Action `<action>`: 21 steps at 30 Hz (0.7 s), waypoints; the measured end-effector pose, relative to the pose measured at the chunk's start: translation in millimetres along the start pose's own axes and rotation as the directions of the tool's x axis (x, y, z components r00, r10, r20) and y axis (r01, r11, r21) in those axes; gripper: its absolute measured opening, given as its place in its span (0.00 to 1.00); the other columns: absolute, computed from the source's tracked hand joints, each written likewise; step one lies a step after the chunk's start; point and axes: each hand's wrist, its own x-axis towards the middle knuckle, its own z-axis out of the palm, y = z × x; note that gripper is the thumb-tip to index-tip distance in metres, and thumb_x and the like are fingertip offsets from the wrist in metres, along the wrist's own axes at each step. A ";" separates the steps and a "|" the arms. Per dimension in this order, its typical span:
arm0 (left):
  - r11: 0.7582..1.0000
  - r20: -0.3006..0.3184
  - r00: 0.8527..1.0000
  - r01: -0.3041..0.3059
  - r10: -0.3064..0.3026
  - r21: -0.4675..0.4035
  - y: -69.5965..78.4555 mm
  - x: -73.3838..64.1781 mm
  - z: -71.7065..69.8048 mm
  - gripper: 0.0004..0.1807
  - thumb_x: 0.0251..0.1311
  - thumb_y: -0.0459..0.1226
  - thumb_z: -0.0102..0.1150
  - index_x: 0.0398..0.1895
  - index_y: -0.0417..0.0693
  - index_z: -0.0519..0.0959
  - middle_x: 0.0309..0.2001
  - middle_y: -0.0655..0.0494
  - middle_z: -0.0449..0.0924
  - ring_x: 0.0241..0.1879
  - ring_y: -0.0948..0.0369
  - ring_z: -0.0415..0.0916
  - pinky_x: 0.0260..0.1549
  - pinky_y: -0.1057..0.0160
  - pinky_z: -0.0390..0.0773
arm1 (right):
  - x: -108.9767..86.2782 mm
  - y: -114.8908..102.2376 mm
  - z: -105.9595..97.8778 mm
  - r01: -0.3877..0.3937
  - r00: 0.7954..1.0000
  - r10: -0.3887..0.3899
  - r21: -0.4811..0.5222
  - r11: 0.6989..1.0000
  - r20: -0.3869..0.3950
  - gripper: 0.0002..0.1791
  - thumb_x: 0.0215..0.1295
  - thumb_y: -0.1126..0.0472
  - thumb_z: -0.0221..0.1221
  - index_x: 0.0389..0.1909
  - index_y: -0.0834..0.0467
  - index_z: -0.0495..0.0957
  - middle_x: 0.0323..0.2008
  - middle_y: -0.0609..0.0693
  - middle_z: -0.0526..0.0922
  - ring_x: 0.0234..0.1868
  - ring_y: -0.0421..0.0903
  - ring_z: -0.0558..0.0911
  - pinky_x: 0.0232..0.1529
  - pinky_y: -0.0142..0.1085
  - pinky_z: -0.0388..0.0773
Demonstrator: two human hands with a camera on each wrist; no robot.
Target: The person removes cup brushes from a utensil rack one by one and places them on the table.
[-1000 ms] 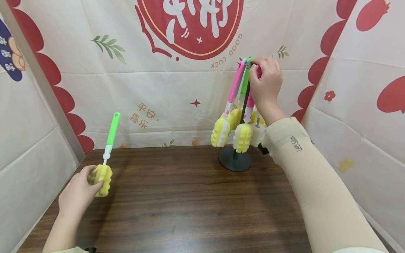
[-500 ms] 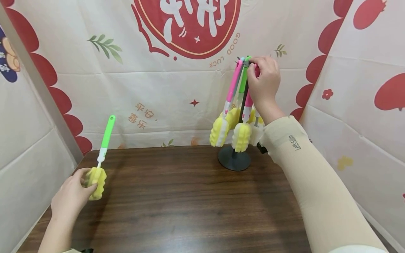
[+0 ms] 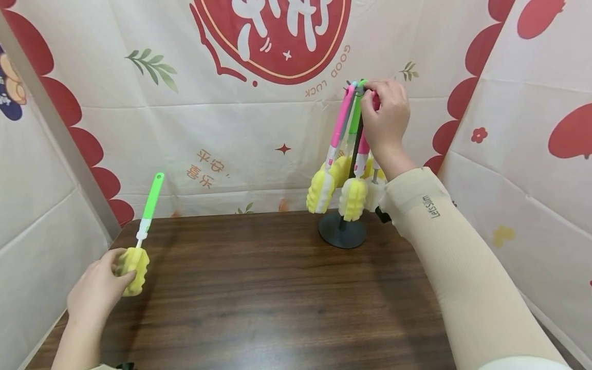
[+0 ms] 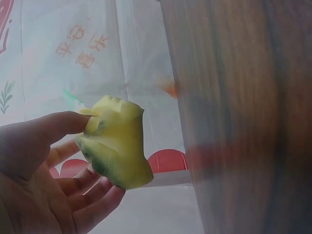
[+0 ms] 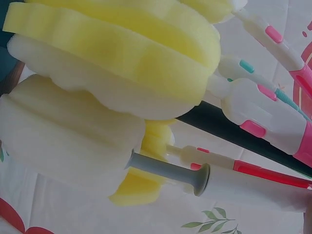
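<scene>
In the head view, the left hand (image 3: 94, 285) held the green-handled brush (image 3: 142, 234) by its yellow sponge head (image 3: 140, 266), handle tilted up, at the left of the surface (image 3: 259, 288). The right hand (image 3: 387, 110) bent over the black rack's (image 3: 343, 234) top; exactly what it gripped was hidden. The left wrist view showed thumb and fingers around the sponge. In the right wrist view, a white-headed brush (image 5: 68, 134) hung just beside a yellow-and-white sponge (image 5: 117, 58).

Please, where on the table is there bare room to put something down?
The widest free patch of the table lies between the left grip, which holds a green-handled brush, and the dark stand base. It is crowded above the base: other brushes hang close together, the right grip is at their top ends, the right sleeve beside them.
</scene>
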 end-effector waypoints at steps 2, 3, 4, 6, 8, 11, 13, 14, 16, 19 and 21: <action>1.000 -0.006 1.000 -0.005 0.005 0.011 -2.3 -0.3 0.0 0.32 0.56 0.42 0.62 0.64 0.42 0.66 0.50 0.32 0.74 0.49 0.37 0.72 0.28 0.41 0.70 | 0.0 -0.2 -0.6 0.001 1.000 -0.001 0.000 1.000 0.000 0.19 0.71 0.55 0.48 0.45 0.60 0.84 0.46 0.52 0.81 0.50 0.45 0.73 0.50 0.31 0.69; 1.000 -0.011 1.000 -0.006 0.006 0.018 -3.6 -0.2 -0.4 0.32 0.56 0.42 0.61 0.64 0.42 0.66 0.50 0.31 0.74 0.48 0.36 0.72 0.28 0.41 0.70 | 0.1 -0.4 -0.9 -0.001 1.000 0.001 0.000 1.000 0.002 0.19 0.71 0.55 0.48 0.45 0.60 0.84 0.46 0.52 0.81 0.50 0.45 0.73 0.50 0.31 0.69; 1.000 -0.015 1.000 -0.009 0.009 0.025 -4.9 0.2 -0.8 0.32 0.56 0.42 0.61 0.63 0.42 0.66 0.50 0.31 0.74 0.48 0.36 0.72 0.27 0.41 0.70 | 0.0 -0.5 -1.2 -0.003 1.000 0.003 0.000 1.000 0.004 0.19 0.71 0.55 0.47 0.46 0.60 0.84 0.46 0.52 0.81 0.50 0.45 0.73 0.51 0.31 0.69; 0.999 -0.017 1.000 -0.002 0.003 0.045 -6.2 0.6 -2.3 0.32 0.55 0.42 0.61 0.63 0.42 0.66 0.50 0.30 0.73 0.47 0.35 0.72 0.27 0.40 0.70 | -0.2 -0.5 -1.5 -0.008 1.000 0.008 -0.001 1.000 0.006 0.19 0.71 0.54 0.47 0.46 0.60 0.84 0.46 0.52 0.81 0.50 0.45 0.73 0.51 0.31 0.69; 0.998 -0.017 1.000 0.010 -0.009 0.062 -6.8 0.9 -3.5 0.33 0.55 0.42 0.60 0.64 0.43 0.65 0.50 0.29 0.72 0.47 0.34 0.71 0.26 0.39 0.69 | -0.5 -0.2 -1.5 -0.010 1.000 0.010 -0.003 1.000 0.006 0.19 0.71 0.54 0.47 0.46 0.60 0.84 0.47 0.52 0.81 0.50 0.45 0.73 0.51 0.30 0.69; 0.996 -0.005 1.000 0.029 -0.029 0.081 -6.7 1.5 -4.4 0.33 0.56 0.42 0.60 0.66 0.43 0.64 0.49 0.29 0.70 0.47 0.33 0.70 0.26 0.38 0.69 | -1.0 0.5 -1.8 -0.012 1.000 0.012 -0.004 1.000 0.005 0.19 0.71 0.54 0.47 0.46 0.60 0.84 0.47 0.51 0.81 0.50 0.44 0.73 0.50 0.30 0.69; 0.996 0.005 0.999 0.037 -0.038 0.083 -7.1 2.1 -4.4 0.34 0.57 0.42 0.59 0.67 0.43 0.63 0.49 0.29 0.70 0.47 0.33 0.70 0.26 0.38 0.69 | -1.0 0.8 -2.2 -0.014 1.000 0.014 -0.005 1.000 0.002 0.19 0.71 0.54 0.47 0.46 0.60 0.84 0.46 0.51 0.81 0.50 0.44 0.73 0.50 0.30 0.69; 0.996 0.008 0.999 0.039 -0.040 0.085 -7.6 2.5 -4.0 0.34 0.57 0.42 0.59 0.67 0.42 0.63 0.49 0.29 0.70 0.47 0.33 0.70 0.26 0.38 0.69 | -1.0 0.9 -2.4 -0.012 1.000 0.012 -0.006 1.000 0.000 0.19 0.71 0.54 0.47 0.46 0.60 0.84 0.46 0.51 0.81 0.50 0.44 0.73 0.50 0.30 0.69; 0.995 0.018 0.999 0.046 -0.048 0.084 -8.8 3.1 -4.1 0.35 0.57 0.42 0.59 0.67 0.42 0.62 0.50 0.28 0.69 0.48 0.33 0.69 0.26 0.38 0.69 | -0.7 0.5 -2.7 -0.006 1.000 0.006 -0.005 1.000 -0.002 0.19 0.71 0.54 0.47 0.46 0.60 0.84 0.46 0.52 0.81 0.49 0.45 0.73 0.50 0.30 0.69; 0.995 0.031 0.998 0.056 -0.059 0.085 -11.3 3.0 -3.9 0.35 0.57 0.42 0.58 0.67 0.40 0.62 0.51 0.28 0.69 0.48 0.34 0.69 0.26 0.39 0.70 | -0.6 -0.3 -1.9 0.000 1.000 0.000 -0.004 1.000 0.001 0.19 0.71 0.54 0.47 0.46 0.60 0.84 0.46 0.52 0.81 0.49 0.45 0.73 0.50 0.30 0.69; 0.994 0.043 0.996 0.070 -0.074 0.083 -13.4 3.2 -4.3 0.35 0.58 0.43 0.58 0.67 0.39 0.61 0.51 0.28 0.68 0.49 0.34 0.69 0.26 0.39 0.70 | -1.0 -0.7 -1.2 0.002 1.000 -0.002 -0.004 1.000 0.004 0.19 0.71 0.54 0.47 0.46 0.60 0.84 0.46 0.52 0.81 0.49 0.45 0.73 0.50 0.30 0.69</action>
